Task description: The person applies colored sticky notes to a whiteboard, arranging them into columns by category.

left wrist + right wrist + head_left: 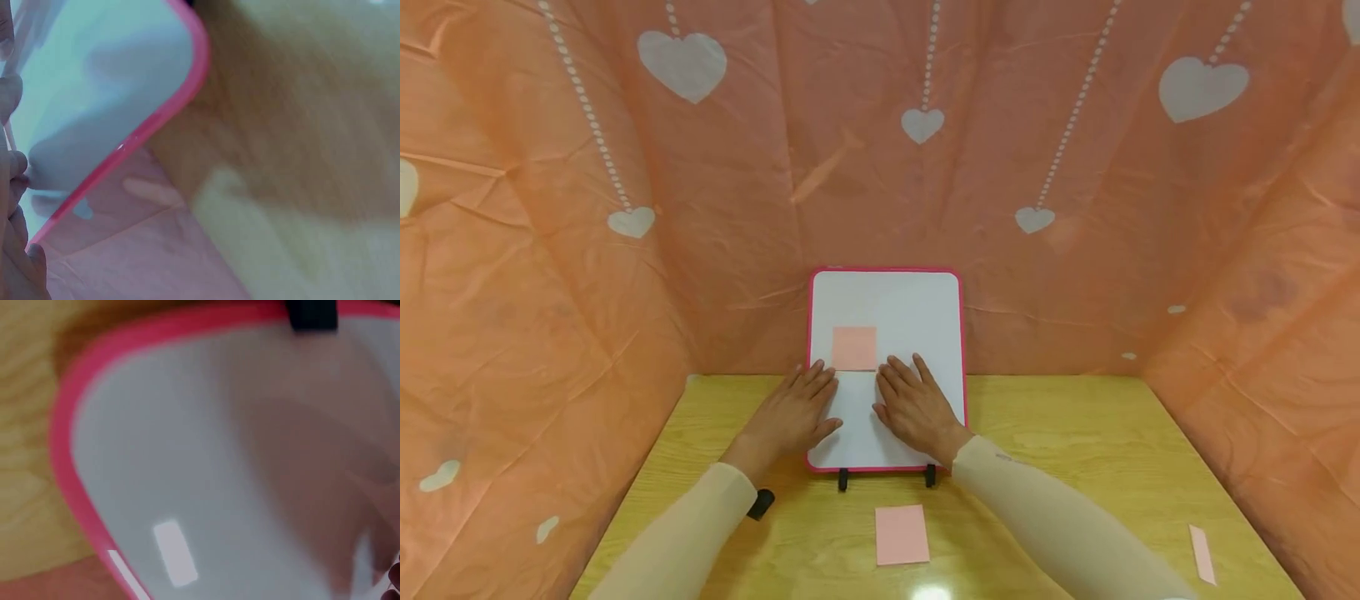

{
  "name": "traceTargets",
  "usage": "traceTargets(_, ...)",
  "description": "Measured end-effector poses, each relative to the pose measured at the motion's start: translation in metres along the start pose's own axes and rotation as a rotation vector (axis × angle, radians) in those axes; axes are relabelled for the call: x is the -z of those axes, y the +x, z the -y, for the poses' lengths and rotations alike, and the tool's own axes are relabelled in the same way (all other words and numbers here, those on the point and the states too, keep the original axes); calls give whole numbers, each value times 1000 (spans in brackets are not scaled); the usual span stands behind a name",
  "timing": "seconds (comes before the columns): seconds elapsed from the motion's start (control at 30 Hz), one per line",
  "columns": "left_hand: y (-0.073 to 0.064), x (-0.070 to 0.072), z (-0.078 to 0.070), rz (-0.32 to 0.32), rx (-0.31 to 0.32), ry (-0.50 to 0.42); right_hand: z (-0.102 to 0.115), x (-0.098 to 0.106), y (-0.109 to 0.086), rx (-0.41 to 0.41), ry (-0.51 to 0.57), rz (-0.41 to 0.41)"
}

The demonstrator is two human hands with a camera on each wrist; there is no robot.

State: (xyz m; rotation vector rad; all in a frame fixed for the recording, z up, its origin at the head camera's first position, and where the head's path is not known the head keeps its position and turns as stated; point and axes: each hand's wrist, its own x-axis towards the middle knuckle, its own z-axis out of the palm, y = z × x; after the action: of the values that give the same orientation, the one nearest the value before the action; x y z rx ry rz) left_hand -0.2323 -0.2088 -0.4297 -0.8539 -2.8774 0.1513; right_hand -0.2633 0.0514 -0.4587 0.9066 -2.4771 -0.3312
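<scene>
A small whiteboard point(895, 304) with a pink frame stands propped up at the back of the table. One pink sticky note point(853, 348) is on its left half. My left hand point(790, 412) has its fingers stretched out, the tips at the note's lower left corner. Opposite, my right hand point(917, 408) lies with extended fingers over the board, fingertips by the note's lower right corner. In the left wrist view, fingers point(15, 162) show along the left edge beside the board point(106, 81). Only a bit of the right hand's fingers point(394, 575) shows in the right wrist view.
Two black feet point(931, 476) hold the board's bottom edge. A pink sticky pad point(902, 535) lies on the wooden table point(1060, 433) in front of it. A thin pink strip point(1202, 554) lies far right. Orange cloth point(865, 183) with hearts hangs behind and at the sides.
</scene>
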Motion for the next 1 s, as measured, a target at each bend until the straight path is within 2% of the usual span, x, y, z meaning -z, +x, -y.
traceTargets(0.13,-21,-9,-11,-23,6,-48,1,1,-15,-2,26,-20)
traceTargets(0.27,-39,-14,-27,-41,32,-151,-1,2,-35,-22,73,-61)
traceTargets(0.43,-56,-16,-55,-46,43,-280,-2,2,-67,-33,119,-97)
traceTargets(0.63,-73,-22,-89,-33,11,-319,3,4,-101,-23,156,-136)
traceTargets(0.73,-81,-28,-104,-7,0,-352,8,6,-114,-21,162,-132)
traceTargets(1.0,-101,-44,-132,119,-36,-452,24,15,-142,-6,178,-27)
